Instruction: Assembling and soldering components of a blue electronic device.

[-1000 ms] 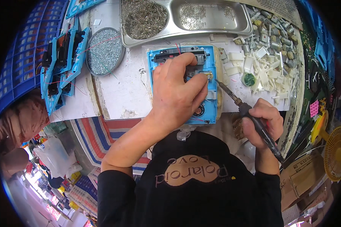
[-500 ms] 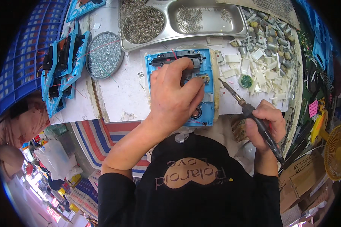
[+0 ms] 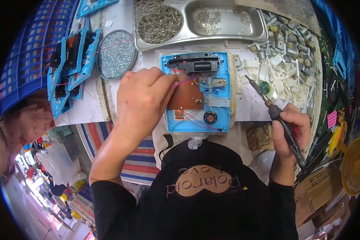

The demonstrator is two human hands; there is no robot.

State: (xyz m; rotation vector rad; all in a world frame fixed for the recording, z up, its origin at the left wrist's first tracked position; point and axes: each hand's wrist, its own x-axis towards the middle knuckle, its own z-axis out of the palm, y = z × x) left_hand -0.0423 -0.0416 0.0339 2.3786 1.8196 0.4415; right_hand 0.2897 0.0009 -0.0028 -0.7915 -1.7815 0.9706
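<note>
In front of me lies an open blue plastic housing (image 3: pixel 224 112) with wires, a black bar-shaped part (image 3: pixel 194 64) along its far side and a small round speaker (image 3: pixel 210 117) near its right front corner. My left hand (image 3: pixel 142 104) is at the housing's left side, its fingers pinched at the left edge of a brown circuit board (image 3: pixel 188 96); the fingertips are partly hidden. Beside them, coloured wires cross the board. My right hand (image 3: pixel 290 130) grips a soldering iron (image 3: pixel 286 134) by its dark handle. The iron's tip points up and left, to the right of the housing and apart from it.
A steel tray (image 3: pixel 188 34) of small metal parts stands behind the housing. At left are a round dish of screws (image 3: pixel 116 54) and stacked blue housings (image 3: pixel 70 68). White plastic pieces (image 3: pixel 282 76) and small motors (image 3: pixel 290 44) lie heaped at right. A yellow fan (image 3: pixel 354 166) stands far right.
My left hand has moved left from over the housing's middle to its left edge, uncovering the board and wires. The iron stays in my right hand, shifted slightly right in view.
</note>
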